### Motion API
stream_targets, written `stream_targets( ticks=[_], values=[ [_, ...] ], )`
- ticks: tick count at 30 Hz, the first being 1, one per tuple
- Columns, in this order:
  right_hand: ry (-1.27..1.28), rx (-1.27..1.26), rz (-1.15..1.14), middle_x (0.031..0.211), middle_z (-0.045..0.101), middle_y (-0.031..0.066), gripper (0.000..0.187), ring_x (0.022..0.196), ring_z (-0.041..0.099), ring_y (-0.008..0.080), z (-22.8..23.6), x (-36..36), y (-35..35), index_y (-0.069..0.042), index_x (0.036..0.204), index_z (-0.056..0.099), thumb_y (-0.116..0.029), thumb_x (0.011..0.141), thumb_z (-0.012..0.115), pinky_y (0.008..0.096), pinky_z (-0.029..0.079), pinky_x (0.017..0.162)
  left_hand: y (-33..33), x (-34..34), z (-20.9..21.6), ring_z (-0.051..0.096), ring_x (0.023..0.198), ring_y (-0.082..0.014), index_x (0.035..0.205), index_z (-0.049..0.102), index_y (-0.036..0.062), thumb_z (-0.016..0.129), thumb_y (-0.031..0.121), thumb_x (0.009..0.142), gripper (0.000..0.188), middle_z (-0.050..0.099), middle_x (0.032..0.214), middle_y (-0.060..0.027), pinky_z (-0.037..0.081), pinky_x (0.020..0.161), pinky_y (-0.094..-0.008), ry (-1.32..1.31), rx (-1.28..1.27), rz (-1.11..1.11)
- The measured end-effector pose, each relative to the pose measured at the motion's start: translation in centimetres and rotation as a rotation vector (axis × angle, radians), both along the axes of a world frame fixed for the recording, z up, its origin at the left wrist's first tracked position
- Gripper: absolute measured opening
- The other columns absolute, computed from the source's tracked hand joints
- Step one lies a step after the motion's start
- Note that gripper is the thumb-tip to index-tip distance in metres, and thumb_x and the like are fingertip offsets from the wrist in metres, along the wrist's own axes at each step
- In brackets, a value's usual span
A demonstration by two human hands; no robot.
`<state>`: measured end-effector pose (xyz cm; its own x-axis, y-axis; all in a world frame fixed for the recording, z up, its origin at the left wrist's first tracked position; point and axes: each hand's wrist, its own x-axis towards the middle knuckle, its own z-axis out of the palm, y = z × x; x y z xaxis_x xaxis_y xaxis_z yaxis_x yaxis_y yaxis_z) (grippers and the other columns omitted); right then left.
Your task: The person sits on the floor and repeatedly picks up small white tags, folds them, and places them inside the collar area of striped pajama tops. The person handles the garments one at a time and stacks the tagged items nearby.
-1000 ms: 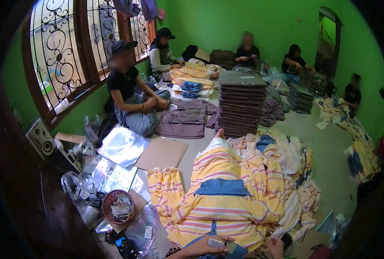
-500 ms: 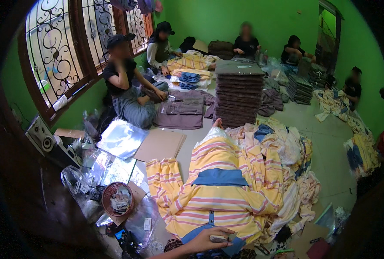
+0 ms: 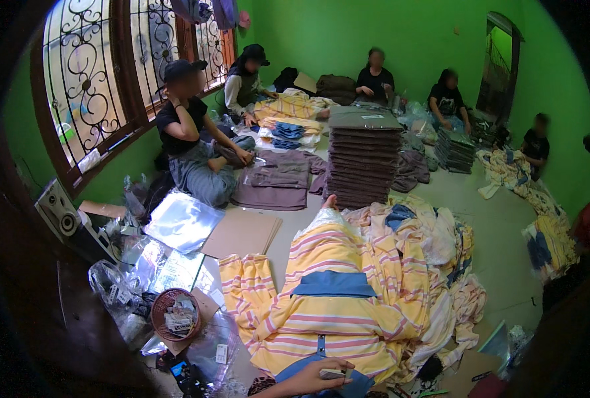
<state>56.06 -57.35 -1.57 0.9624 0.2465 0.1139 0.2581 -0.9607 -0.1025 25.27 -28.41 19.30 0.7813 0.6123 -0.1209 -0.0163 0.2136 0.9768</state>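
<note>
Low in the head view, my left hand (image 3: pixel 318 378) is closed around a small, flat, grey-beige piece (image 3: pixel 332 374), its kind too small to tell. It rests over the lower part of a yellow shirt (image 3: pixel 335 312) with pink and white stripes. The shirt lies spread out, with a blue collar (image 3: pixel 335 284) and a short buttoned placket (image 3: pixel 321 343). Blue cloth (image 3: pixel 295 367) shows beside my fingers. One striped sleeve (image 3: pixel 247 278) stretches to the left. My right hand is out of view.
Left are clear plastic bags (image 3: pixel 182 222), cardboard sheets (image 3: pixel 242 231), a basket of labels (image 3: pixel 165 331) and a speaker (image 3: pixel 59 207). A tall stack of folded dark garments (image 3: pixel 361 162) stands ahead, a heap of striped clothes (image 3: pixel 434 265) at right. Several people sit along the walls.
The view has shifted slightly. My left hand is a little lower in the picture, still gripping the small piece. The person at the back right has lowered their arms toward the folded stack.
</note>
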Motion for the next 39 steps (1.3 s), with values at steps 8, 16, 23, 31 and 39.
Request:
stream_targets(
  ticks=[8,16,23,31,39],
  values=[
    [0.303,0.217,-0.148,0.076,0.061,0.0183,0.040,0.064,0.057,0.0309,-2.6,1.8,-1.6,-0.001,0.081,0.061,-0.038,0.081,0.046,0.0417,0.046,0.060,0.3,-1.0,-1.3,0.054,0.081,-0.0092,0.112,0.048,0.0037,0.057,0.014,0.082,0.033,0.056,0.091,-0.0035,0.044,0.071,-0.0230,-0.061,-0.312,-0.036],
    [0.467,0.784,-0.336,0.087,0.057,0.0173,0.028,0.075,0.054,0.0304,-8.5,3.3,-3.3,-0.002,0.094,0.054,-0.025,0.078,0.052,0.0422,0.043,0.067,0.3,-0.9,-1.3,0.054,0.077,-0.0098,0.112,0.049,0.0050,0.057,0.015,0.082,0.032,0.056,0.091,-0.0037,0.044,0.068,-0.0226,-0.005,-0.281,-0.032],
    [0.423,1.004,-0.208,0.073,0.057,0.0147,0.014,0.061,0.053,0.0229,-5.9,3.2,-1.7,0.001,0.081,0.053,-0.013,0.080,0.050,0.0330,0.044,0.060,0.0,-0.7,-0.2,0.054,0.073,-0.0096,0.108,0.051,0.0036,0.060,0.016,0.079,0.032,0.057,0.088,-0.0026,0.044,0.063,-0.0219,0.082,-0.173,0.016],
    [0.446,0.962,-0.661,0.070,0.058,0.0107,0.018,0.052,0.055,0.0166,2.7,1.8,4.2,0.001,0.082,0.051,-0.016,0.083,0.054,0.0253,0.046,0.053,-0.2,-0.5,-0.1,0.054,0.067,-0.0086,0.107,0.055,0.0038,0.062,0.020,0.076,0.035,0.060,0.080,-0.0030,0.044,0.059,-0.0206,-0.011,-0.319,0.132],
    [0.193,0.627,-0.294,0.058,0.054,0.0092,0.024,0.052,0.055,0.0159,-2.5,4.8,0.3,0.000,0.071,0.051,-0.019,0.085,0.050,0.0263,0.042,0.047,-0.1,-0.3,0.9,0.049,0.057,-0.0068,0.101,0.058,-0.0020,0.060,0.021,0.076,0.033,0.057,0.068,-0.0011,0.038,0.055,-0.0202,0.047,-0.225,0.172]
  ],
)
